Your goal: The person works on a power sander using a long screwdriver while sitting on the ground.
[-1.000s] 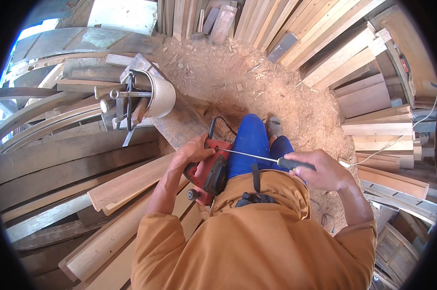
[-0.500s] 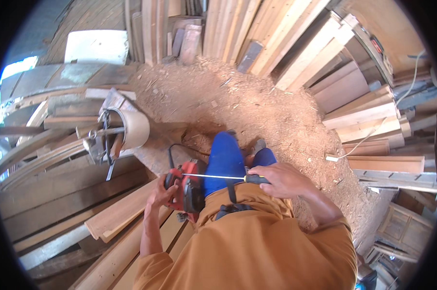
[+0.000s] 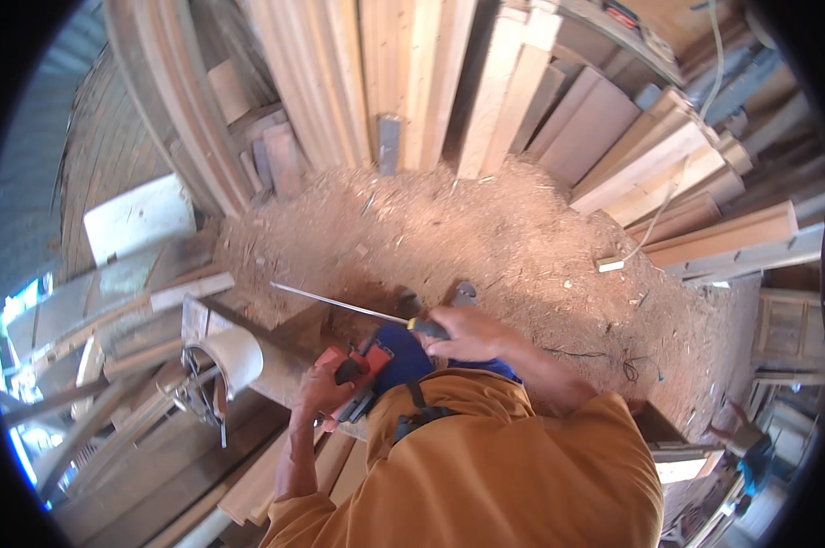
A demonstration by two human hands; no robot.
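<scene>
My right hand (image 3: pixel 462 334) is closed round the yellow-and-black handle of a long screwdriver (image 3: pixel 344 304). Its thin metal shaft points left and away, over the floor. Against my left thigh, my left hand (image 3: pixel 319 387) grips a red and black power tool (image 3: pixel 362 373) by its black handle. The tool's underside and exact kind are hidden from me. The screwdriver's shaft passes beyond the power tool, apart from it.
A white bucket (image 3: pixel 232 358) with hand tools stands on the bench at left. Boards (image 3: pixel 412 82) lean around the far side and right. Wood shavings cover the floor (image 3: pixel 430 228), where a cord end (image 3: pixel 610 265) lies. Another person's arm (image 3: pixel 741 437) shows at lower right.
My right hand has swung the screwdriver's shaft away from the power tool, so it now points out over the floor. The power tool has tilted in my left hand. The view has turned.
</scene>
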